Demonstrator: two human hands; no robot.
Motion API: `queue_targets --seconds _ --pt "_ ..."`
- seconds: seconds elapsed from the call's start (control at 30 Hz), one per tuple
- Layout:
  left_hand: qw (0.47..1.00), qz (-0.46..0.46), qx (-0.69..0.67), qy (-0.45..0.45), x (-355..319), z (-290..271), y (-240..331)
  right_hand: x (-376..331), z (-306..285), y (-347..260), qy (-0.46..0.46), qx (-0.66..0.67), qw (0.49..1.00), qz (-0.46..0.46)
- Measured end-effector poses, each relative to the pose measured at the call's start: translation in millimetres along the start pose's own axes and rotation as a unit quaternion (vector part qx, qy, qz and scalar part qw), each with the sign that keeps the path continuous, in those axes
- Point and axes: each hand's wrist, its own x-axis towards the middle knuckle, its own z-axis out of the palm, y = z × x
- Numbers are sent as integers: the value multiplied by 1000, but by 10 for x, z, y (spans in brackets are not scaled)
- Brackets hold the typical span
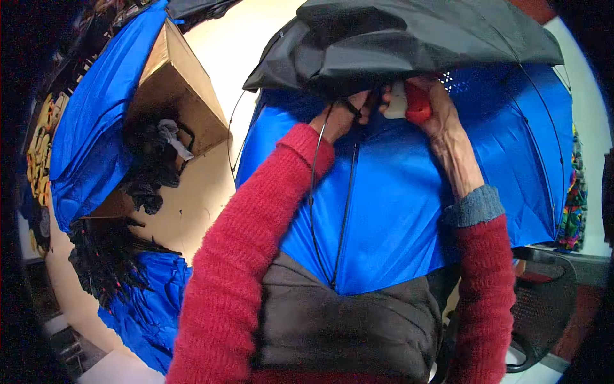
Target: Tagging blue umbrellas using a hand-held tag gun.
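Observation:
A partly open umbrella (396,205) lies across my lap, its bright blue inner side and thin dark ribs facing me. Its black outer cloth (384,48) folds over the far part. My right hand (440,109) is closed around a red and white hand-held object (418,102), whose exact kind I cannot make out. Close to the object's white end, my left hand (345,118) has its fingers curled near the umbrella's middle. The black cloth's shade partly hides those fingers and whatever they grip. A narrow black band crosses the left hand.
On the left, an open cardboard box (185,77) has blue cloth (102,128) draped over it and dark items inside. Below it lie bundled black umbrella parts (102,262) and more blue cloth (150,301). A black chair (543,301) stands at the right.

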Motion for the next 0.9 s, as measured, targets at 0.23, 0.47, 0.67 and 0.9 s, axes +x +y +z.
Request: queue_targets --seconds 0.23,0.47,0.67,0.9 --pt "999 -32 1 22 4 8 -10 -89 33 -32 -25 19 999 17" --pt "999 -41 4 -25 -99 38 76 -108 1 60 8 32 999 21" --pt "998 -62 31 1 -141 55 136 -121 132 85 37 -12 999 5" --pt "995 -34 -76 -61 -149 -72 24 -75 149 116 71 12 997 -10"
